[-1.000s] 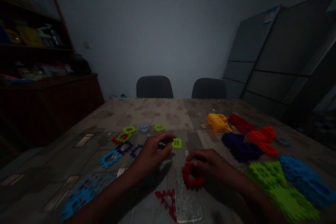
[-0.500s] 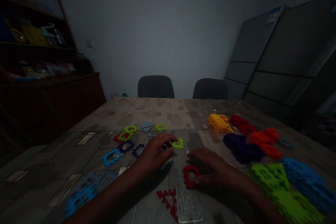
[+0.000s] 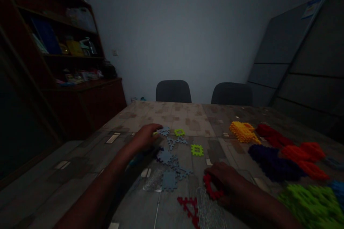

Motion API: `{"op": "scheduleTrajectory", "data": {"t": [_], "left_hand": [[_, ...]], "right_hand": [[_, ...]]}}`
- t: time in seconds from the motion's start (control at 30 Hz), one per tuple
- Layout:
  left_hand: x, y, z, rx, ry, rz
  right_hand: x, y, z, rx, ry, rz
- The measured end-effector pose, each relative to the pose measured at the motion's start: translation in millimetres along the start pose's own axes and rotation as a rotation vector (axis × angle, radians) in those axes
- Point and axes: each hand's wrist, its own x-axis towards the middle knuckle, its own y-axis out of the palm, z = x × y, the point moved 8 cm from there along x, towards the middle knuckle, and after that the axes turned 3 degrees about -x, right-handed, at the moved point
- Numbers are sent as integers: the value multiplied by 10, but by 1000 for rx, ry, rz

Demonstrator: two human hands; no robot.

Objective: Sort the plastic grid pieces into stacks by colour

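My right hand (image 3: 224, 179) grips a red toothed ring-like building piece (image 3: 211, 188) at its edge, just above a rectangular clear plate (image 3: 208, 209). Beside that plate lies a red triangular piece (image 3: 190, 207). My left hand (image 3: 146, 136) is stretched over the left group of pieces, fingers apart; a sliver of lime green (image 3: 155, 133) shows under them. Past its fingertips is a grey piece (image 3: 164, 131). Nearer me lie a grey square piece (image 3: 170, 180) and several other grey pieces. A lime green window piece (image 3: 197, 150) rests between the hands.
Stacks of yellow (image 3: 243, 131), dark purple (image 3: 274, 162), orange (image 3: 306, 157), dark red (image 3: 274, 135) and lime green (image 3: 311, 202) pieces stand on the right. A lime green frame (image 3: 179, 132) lies farther back. Two chairs (image 3: 173, 91) stand behind the table.
My left hand has moved left and away from me, over the pieces there, uncovering grey ones. My right hand still holds the red piece, now more tilted. The view has turned left.
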Motion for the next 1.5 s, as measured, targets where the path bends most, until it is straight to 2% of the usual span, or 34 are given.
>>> {"op": "scheduleTrajectory", "data": {"t": [0.1, 0.17, 0.23, 0.3, 0.47, 0.73, 1.0, 1.3, 1.4, 1.5], "left_hand": [[-3, -231, 657, 106, -222, -42], [-46, -238, 971, 157, -321, -27], [-79, -170, 1160, 187, -374, 8], [-89, -91, 1252, 203, -400, 37], [-88, -9, 1270, 209, -436, 61], [-157, -14, 1214, 260, -526, 26], [-137, -100, 1193, 312, -496, -1], [-122, 3, 1171, 275, -481, 57], [-127, -100, 1228, 250, -490, 3], [-142, -350, 1303, 196, -488, -105]], "right_hand": [[-21, -37, 63, 35, -13, -2], [-32, -55, 74, 36, -1, 8], [-46, -53, 35, 42, 33, 34], [-70, -42, -32, 77, 73, 66], [-128, -81, -124, 140, 122, 60], [-127, -71, -93, 137, 55, 9], [-141, -63, -126, 151, 89, 19], [-111, -97, 6, 105, 73, 14], [-112, -85, -7, 95, 75, 17], [-138, -86, -28, 98, 111, 48]]}}
